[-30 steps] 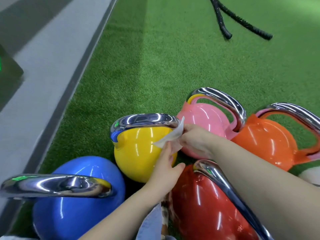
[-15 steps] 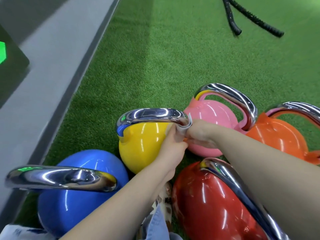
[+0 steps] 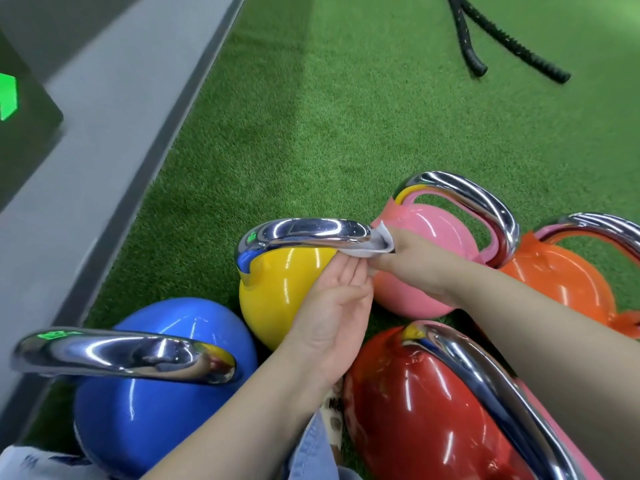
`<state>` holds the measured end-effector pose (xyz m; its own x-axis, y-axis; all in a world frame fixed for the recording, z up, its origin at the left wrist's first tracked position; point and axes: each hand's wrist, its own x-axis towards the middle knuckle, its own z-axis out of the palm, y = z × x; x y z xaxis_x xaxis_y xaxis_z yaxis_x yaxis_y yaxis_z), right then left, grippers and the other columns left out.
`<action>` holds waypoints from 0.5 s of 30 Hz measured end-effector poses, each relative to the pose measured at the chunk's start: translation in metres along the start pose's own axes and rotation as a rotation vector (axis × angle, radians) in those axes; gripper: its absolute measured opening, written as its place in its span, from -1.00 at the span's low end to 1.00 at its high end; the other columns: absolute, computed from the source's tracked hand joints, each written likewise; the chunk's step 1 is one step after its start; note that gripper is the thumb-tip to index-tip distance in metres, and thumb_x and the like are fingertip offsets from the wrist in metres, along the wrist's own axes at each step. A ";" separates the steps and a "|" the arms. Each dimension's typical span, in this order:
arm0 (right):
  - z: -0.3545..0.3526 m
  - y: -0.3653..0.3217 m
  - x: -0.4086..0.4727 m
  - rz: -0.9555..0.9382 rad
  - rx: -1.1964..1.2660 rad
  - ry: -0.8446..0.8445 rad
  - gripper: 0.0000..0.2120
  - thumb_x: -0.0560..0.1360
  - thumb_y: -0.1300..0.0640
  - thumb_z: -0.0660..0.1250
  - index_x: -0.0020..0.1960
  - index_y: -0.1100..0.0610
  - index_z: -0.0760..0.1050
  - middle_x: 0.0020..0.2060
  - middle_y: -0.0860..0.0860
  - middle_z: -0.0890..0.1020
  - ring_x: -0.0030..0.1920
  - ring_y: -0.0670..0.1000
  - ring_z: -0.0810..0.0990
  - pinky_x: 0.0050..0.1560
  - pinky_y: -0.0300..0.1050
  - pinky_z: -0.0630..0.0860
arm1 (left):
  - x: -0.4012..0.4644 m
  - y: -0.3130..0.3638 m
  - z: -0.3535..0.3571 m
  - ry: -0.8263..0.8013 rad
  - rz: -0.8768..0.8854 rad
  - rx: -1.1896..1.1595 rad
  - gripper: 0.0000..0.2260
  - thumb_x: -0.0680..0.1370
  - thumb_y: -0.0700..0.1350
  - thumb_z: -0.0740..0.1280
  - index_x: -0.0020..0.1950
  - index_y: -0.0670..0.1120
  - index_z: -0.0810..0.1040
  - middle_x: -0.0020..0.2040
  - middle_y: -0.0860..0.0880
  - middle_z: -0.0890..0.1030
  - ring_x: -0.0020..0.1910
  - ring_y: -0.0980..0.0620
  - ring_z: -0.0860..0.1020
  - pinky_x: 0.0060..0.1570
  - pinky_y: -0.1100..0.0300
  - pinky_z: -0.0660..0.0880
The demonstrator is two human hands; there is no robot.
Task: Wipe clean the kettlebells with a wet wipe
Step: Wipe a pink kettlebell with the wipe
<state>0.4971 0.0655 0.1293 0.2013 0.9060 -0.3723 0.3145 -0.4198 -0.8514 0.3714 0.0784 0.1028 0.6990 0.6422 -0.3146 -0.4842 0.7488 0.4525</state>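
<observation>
Your right hand (image 3: 412,258) pinches the white wipe (image 3: 375,245) and holds it wrapped round the right end of the shiny handle (image 3: 304,232) on the yellow kettlebell (image 3: 277,292). Your left hand (image 3: 332,313) holds nothing: the fingers are straight and lie flat against the yellow ball, just under the wipe.

A second ago the wipe was loose between both hands, in front of the yellow ball. Half a second ago both hands were bunched up at the handle end. Now your left hand has let go and slid down to steady the ball, and the wipe sits on the metal. So I think the wiping of this handle has just begun. Most of the handle to the left is bare and shiny, and likely not wiped yet.

The yellow kettlebell stands on the green grass mat (image 3: 346,133), touching the pink kettlebell (image 3: 440,237) on its right. The blue kettlebell (image 3: 166,393) is near your left arm and the red kettlebell (image 3: 426,410) sits under your right arm. The orange kettlebell (image 3: 561,282) is past the pink one. Two black ropes (image 3: 512,39) lie far off. A grey strip of floor (image 3: 104,168) runs along the left.
</observation>
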 end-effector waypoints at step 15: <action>0.017 -0.042 0.027 -0.031 -0.408 0.098 -0.68 0.64 -0.05 0.00 0.12 0.16 0.39 0.07 0.13 0.53 0.14 0.09 0.46 0.00 -0.13 0.30 | -0.020 0.032 0.000 0.362 0.052 0.092 -0.67 0.48 -0.50 0.01 -0.19 -0.15 0.45 -0.32 -0.03 0.52 -0.24 0.03 0.51 -0.22 0.25 0.46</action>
<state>0.4736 0.1080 0.1486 0.2676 0.9172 -0.2952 0.6595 -0.3977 -0.6379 0.3421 0.0893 0.1231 0.4359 0.7076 -0.5562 -0.4530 0.7065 0.5437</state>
